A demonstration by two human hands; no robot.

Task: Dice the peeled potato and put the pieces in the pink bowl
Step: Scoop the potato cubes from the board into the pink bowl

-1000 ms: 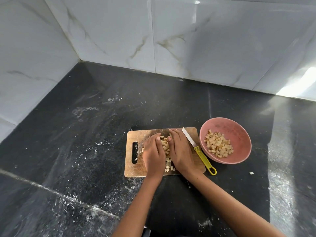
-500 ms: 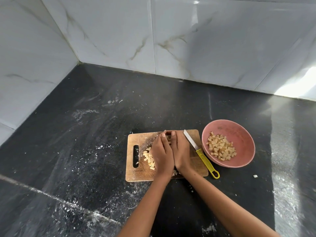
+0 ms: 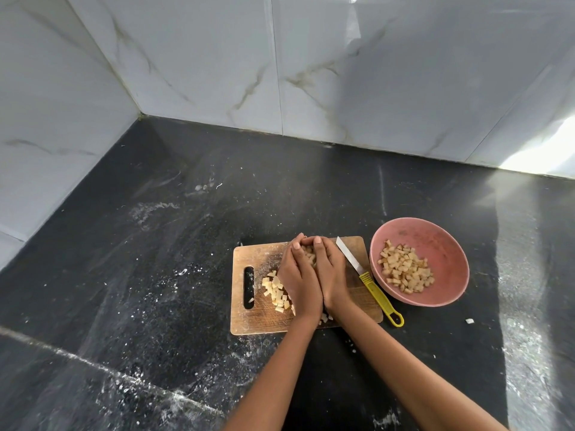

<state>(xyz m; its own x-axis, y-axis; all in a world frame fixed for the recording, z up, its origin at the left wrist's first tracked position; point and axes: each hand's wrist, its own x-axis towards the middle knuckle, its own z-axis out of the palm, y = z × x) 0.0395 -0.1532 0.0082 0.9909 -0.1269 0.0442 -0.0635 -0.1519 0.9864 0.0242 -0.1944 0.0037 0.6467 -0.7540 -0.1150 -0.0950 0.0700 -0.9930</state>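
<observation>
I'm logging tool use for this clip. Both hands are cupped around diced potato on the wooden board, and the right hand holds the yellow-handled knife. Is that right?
Not quite. The knife is not in either hand: the head view shows it lying on the right edge of the cutting board, its handle pointing off the board, beside the pink bowl. The left hand and right hand are indeed cupped together around potato pieces on the board.

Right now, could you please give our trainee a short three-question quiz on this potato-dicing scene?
1. True or false: the knife is in the right hand.
2. Where do diced pieces already lie besides the cutting board? A) the pink bowl B) a pan C) a plate
3. What do the left hand and right hand cup together?

Key: 1 false, it lies on the board; 2 A; 3 potato pieces.
</observation>
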